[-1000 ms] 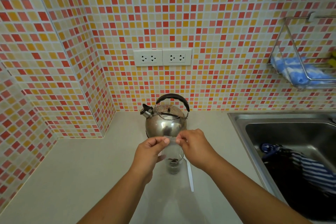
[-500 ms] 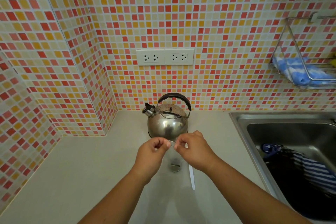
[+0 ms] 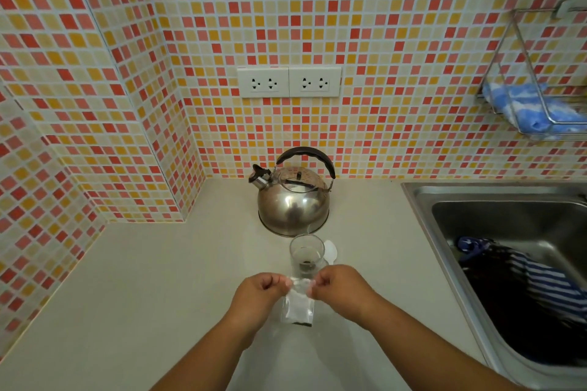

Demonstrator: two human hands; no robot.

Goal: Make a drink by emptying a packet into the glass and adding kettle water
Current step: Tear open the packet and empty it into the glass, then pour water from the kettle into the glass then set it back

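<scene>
- Between our two hands, the clear packet [image 3: 298, 305] hangs top edge up, a bit of dark stuff settled at its bottom.
- Our left hand [image 3: 259, 290] has thumb and fingertips pinched tight on the packet's top left corner, other fingers curled in.
- Our right hand [image 3: 338, 287] does the same on the top right corner, so both grips are closed on the packet, held just above the counter [image 3: 127, 295].
- Just behind the hands sits the glass [image 3: 306, 252], upright on the counter with a small dark bit at the bottom. Something white pokes out right beside it; can't tell what.
- Steel kettle [image 3: 293, 200] stands behind the glass, near the tiled wall [image 3: 381, 41], spout pointing left.
- Off to the right, the sink [image 3: 476, 216] holds a striped cloth [image 3: 540, 289].
</scene>
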